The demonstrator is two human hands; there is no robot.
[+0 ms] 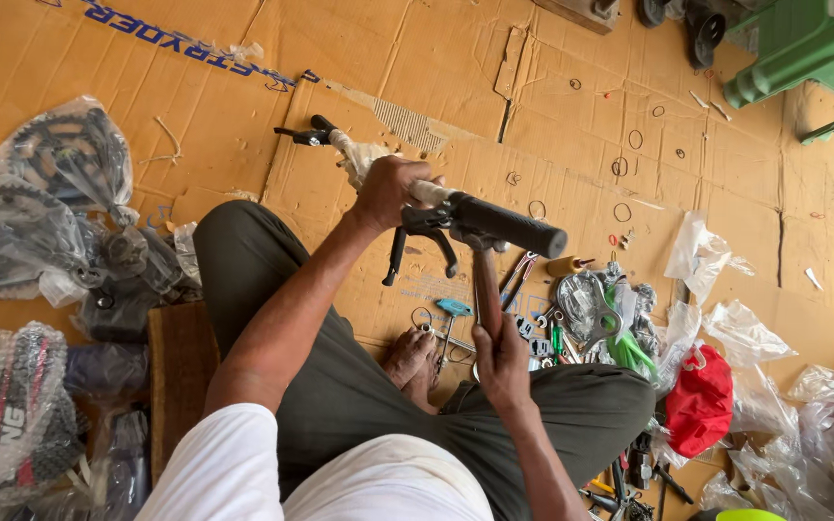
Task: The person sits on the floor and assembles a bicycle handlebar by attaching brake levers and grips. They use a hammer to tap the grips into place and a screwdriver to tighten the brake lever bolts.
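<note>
Handlebar (436,198) clenched in left grip (390,189) | right grip (500,359) grasping hammer (486,280) | tools (571,318) beside

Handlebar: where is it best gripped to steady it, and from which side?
Grip the bare stretch beside the black rubber grip, where the left hand wraps the handlebar, coming from above; the brake lever hangs underneath.

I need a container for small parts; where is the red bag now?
In the head view, the red bag lies on the cardboard floor at the right, beside the person's knee, among clear plastic wrappers.
</note>
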